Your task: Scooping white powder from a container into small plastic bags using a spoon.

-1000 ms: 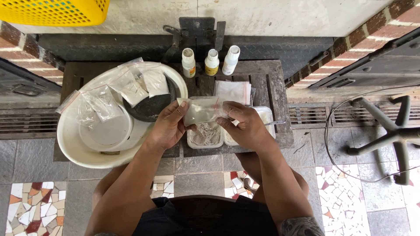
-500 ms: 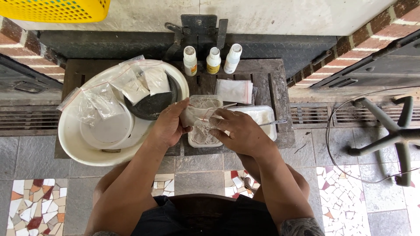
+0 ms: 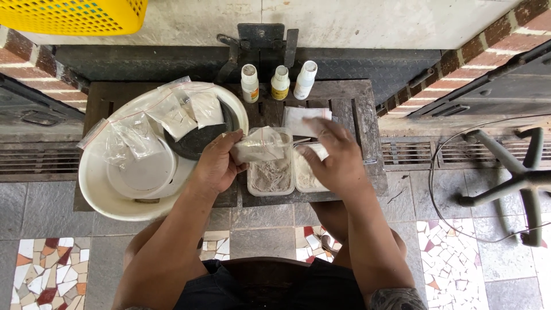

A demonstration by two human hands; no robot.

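My left hand (image 3: 215,163) grips a small clear plastic bag of pale powder (image 3: 258,146), held over a clear rectangular tub of grey powder (image 3: 270,175). My right hand (image 3: 336,155) hovers with fingers spread above a second tub of whitish powder (image 3: 304,175), beside the bag; it looks blurred and holds nothing I can see. Both tubs sit on a dark metal stand (image 3: 361,115).
A large white basin (image 3: 109,195) at the left holds several powder bags (image 3: 172,115), a white plate and a black dish. Three small bottles (image 3: 278,83) stand behind the tubs. A white packet (image 3: 298,117) lies near them. A chair base (image 3: 516,178) stands at right; a yellow basket (image 3: 74,14) is top left.
My right hand has let go of the bag and moved right, over the second tub. My left hand keeps the bag above the first tub.
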